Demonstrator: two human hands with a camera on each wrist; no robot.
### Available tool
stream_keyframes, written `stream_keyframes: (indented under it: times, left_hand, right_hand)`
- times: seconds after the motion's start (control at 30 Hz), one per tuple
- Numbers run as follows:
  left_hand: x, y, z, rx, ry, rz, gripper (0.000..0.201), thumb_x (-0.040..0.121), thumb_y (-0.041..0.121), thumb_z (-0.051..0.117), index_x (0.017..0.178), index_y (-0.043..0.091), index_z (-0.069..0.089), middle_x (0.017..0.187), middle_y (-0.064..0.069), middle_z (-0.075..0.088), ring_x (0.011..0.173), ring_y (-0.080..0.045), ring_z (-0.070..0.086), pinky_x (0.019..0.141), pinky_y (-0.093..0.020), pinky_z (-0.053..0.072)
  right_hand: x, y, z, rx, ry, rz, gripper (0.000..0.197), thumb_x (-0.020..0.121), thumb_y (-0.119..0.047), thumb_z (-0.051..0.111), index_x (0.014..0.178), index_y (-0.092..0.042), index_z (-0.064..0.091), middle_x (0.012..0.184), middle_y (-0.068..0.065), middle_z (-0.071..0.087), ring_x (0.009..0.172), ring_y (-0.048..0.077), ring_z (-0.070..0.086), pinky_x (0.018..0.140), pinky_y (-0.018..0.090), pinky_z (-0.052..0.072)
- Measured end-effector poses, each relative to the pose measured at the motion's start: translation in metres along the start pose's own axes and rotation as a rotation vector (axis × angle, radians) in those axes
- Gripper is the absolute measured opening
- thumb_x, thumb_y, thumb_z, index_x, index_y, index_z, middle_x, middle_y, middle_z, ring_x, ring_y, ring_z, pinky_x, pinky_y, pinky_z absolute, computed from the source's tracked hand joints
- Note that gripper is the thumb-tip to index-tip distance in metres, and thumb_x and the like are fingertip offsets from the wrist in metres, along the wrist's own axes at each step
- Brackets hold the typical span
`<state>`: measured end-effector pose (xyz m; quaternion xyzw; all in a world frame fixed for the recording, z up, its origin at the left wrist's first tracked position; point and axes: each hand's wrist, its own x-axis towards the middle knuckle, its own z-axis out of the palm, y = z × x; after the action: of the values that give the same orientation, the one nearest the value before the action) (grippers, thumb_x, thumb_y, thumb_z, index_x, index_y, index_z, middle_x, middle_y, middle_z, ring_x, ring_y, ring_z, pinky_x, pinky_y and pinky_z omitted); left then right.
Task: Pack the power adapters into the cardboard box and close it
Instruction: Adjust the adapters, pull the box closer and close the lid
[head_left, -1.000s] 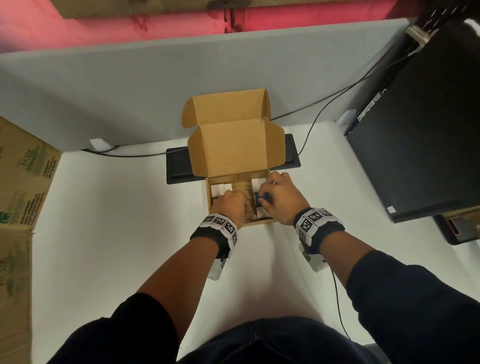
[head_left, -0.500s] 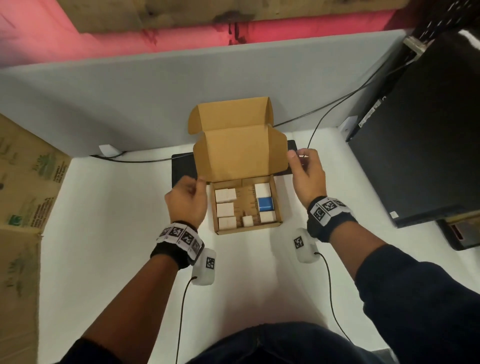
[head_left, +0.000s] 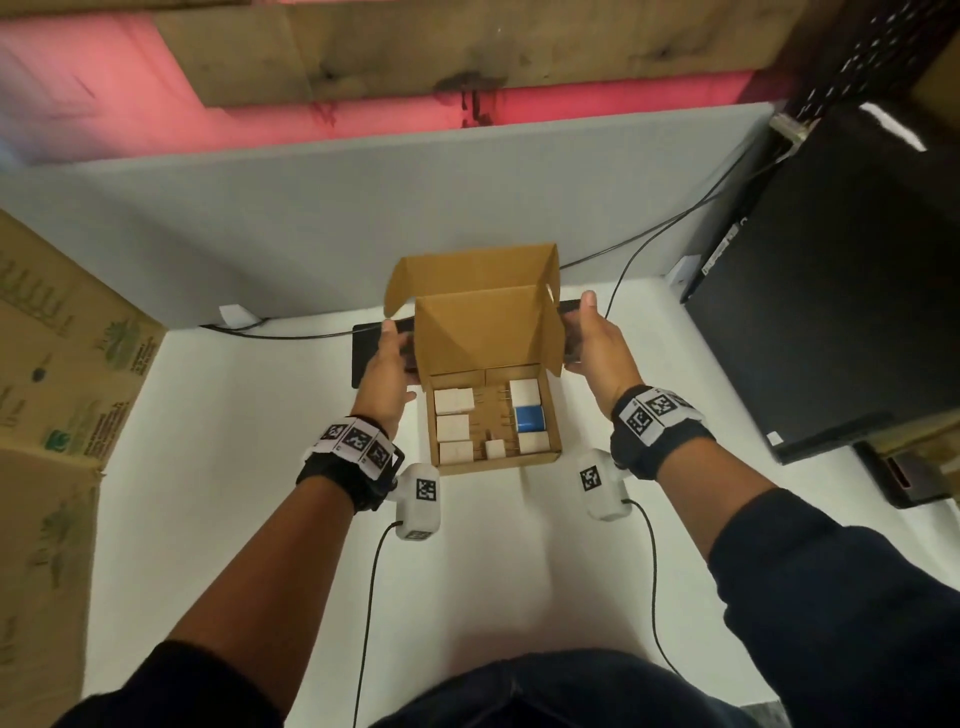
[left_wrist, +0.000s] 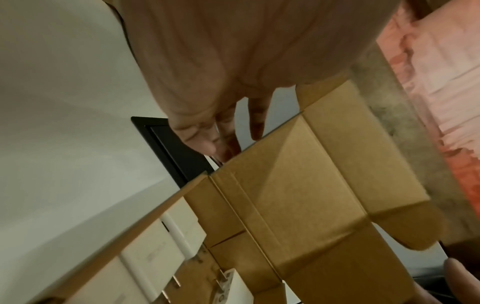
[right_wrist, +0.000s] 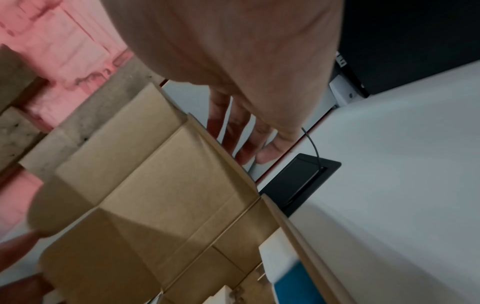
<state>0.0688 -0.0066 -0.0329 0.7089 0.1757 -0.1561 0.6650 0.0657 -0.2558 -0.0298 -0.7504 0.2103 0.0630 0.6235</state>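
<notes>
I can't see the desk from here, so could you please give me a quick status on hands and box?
Left hand and right hand open, fingers behind the lid. Cardboard box not yet closed, adapters inside. Nothing blocking the lid.

White desk (head_left: 218, 519) backed by a grey partition panel (head_left: 311, 208); beyond it, pink wall (head_left: 93, 83) crossed by a rough wooden beam (head_left: 467, 47); printed cardboard carton (head_left: 47, 374) at left; black computer tower (head_left: 841, 291) at right; black cable (head_left: 649, 244) along the partition.

Lid (head_left: 480, 332) hides both hands' fingers (head_left: 589, 304) in the head view.
</notes>
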Motion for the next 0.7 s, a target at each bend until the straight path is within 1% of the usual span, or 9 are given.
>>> stream_keyframes:
  times: [0.03, 0.1, 0.17, 0.23, 0.3, 0.4, 0.5, 0.63, 0.7]
  left_hand:
    - [-0.003, -0.002, -0.001, -0.009, -0.001, 0.005, 0.062, 0.101, 0.065, 0.014, 0.119, 0.035, 0.065, 0.11, 0.001, 0.074, 0.102, -0.018, 0.065, 0.1, -0.047, 0.039]
    - [-0.008, -0.008, -0.003, -0.038, -0.02, -0.008, 0.061, 0.102, 0.062, 0.016, 0.124, 0.033, 0.064, 0.103, 0.002, 0.071, 0.096, -0.018, 0.063, 0.095, -0.045, 0.038]
    - [-0.016, -0.014, -0.006, -0.054, -0.055, -0.019, 0.047, 0.103, 0.053, 0.029, 0.125, 0.033, 0.066, 0.098, 0.002, 0.069, 0.092, -0.02, 0.058, 0.092, -0.044, 0.038]
    - [-0.024, -0.02, -0.01, -0.036, -0.096, -0.022, 0.032, 0.097, 0.036, 0.042, 0.104, 0.042, 0.073, 0.094, 0.003, 0.07, 0.091, -0.021, 0.059, 0.091, -0.043, 0.039]
    - [-0.031, -0.025, -0.015, -0.016, -0.119, -0.041, 0.032, 0.101, 0.033, 0.045, 0.093, 0.04, 0.076, 0.095, 0.001, 0.073, 0.095, -0.023, 0.063, 0.098, -0.048, 0.038]
    - [-0.037, -0.034, -0.022, -0.022, -0.129, -0.091, 0.027, 0.103, 0.039, 0.044, 0.11, 0.036, 0.07, 0.111, -0.005, 0.072, 0.112, -0.031, 0.062, 0.109, -0.055, 0.034]
    - [-0.043, -0.045, -0.027, -0.024, -0.141, -0.127, 0.033, 0.103, 0.04, 0.044, 0.128, 0.033, 0.065, 0.127, -0.006, 0.069, 0.123, -0.033, 0.059, 0.113, -0.057, 0.032]
    - [-0.048, -0.052, -0.026, -0.058, -0.144, -0.139, 0.028, 0.103, 0.024, 0.047, 0.119, 0.035, 0.066, 0.12, 0.002, 0.072, 0.126, -0.032, 0.058, 0.114, -0.058, 0.031]
    - [-0.052, -0.051, -0.024, -0.068, -0.14, -0.129, 0.027, 0.104, 0.024, 0.046, 0.12, 0.032, 0.065, 0.121, 0.001, 0.071, 0.126, -0.033, 0.057, 0.115, -0.059, 0.029]
  right_hand:
    - [-0.003, 0.002, -0.002, -0.023, -0.004, -0.015, 0.067, 0.097, -0.072, 0.022, 0.1, -0.025, 0.071, 0.101, 0.0, 0.077, 0.099, 0.02, 0.072, 0.095, 0.046, 0.055]
    - [-0.01, 0.006, -0.006, -0.051, -0.032, -0.036, 0.066, 0.101, -0.066, 0.021, 0.103, -0.022, 0.07, 0.102, 0.002, 0.077, 0.097, 0.021, 0.072, 0.089, 0.043, 0.055]
    - [-0.016, 0.011, -0.011, -0.074, -0.068, -0.041, 0.062, 0.103, -0.063, 0.022, 0.11, -0.023, 0.069, 0.105, 0.002, 0.076, 0.093, 0.022, 0.072, 0.085, 0.042, 0.056]
    - [-0.023, 0.014, -0.016, -0.085, -0.118, -0.042, 0.06, 0.104, -0.062, 0.019, 0.121, -0.03, 0.066, 0.108, -0.002, 0.073, 0.091, 0.022, 0.071, 0.086, 0.043, 0.056]
    - [-0.03, 0.017, -0.02, -0.113, -0.178, -0.021, 0.064, 0.102, -0.065, 0.015, 0.132, -0.035, 0.063, 0.112, -0.006, 0.069, 0.096, 0.023, 0.07, 0.091, 0.046, 0.055]
    - [-0.043, 0.018, -0.021, -0.139, -0.238, 0.047, 0.07, 0.098, -0.07, 0.012, 0.136, -0.035, 0.059, 0.119, -0.005, 0.065, 0.108, 0.027, 0.065, 0.097, 0.049, 0.053]
    - [-0.053, 0.017, -0.02, -0.078, -0.267, 0.12, 0.072, 0.094, -0.075, 0.019, 0.14, -0.032, 0.055, 0.13, -0.001, 0.06, 0.115, 0.03, 0.063, 0.098, 0.052, 0.053]
    - [-0.06, 0.011, -0.017, -0.006, -0.269, 0.161, 0.066, 0.095, -0.075, 0.026, 0.141, -0.035, 0.05, 0.133, 0.003, 0.06, 0.105, 0.031, 0.07, 0.095, 0.048, 0.056]
    - [-0.061, 0.008, -0.017, -0.02, -0.253, 0.152, 0.065, 0.095, -0.075, 0.026, 0.14, -0.036, 0.051, 0.133, 0.006, 0.062, 0.1, 0.03, 0.072, 0.095, 0.048, 0.057]
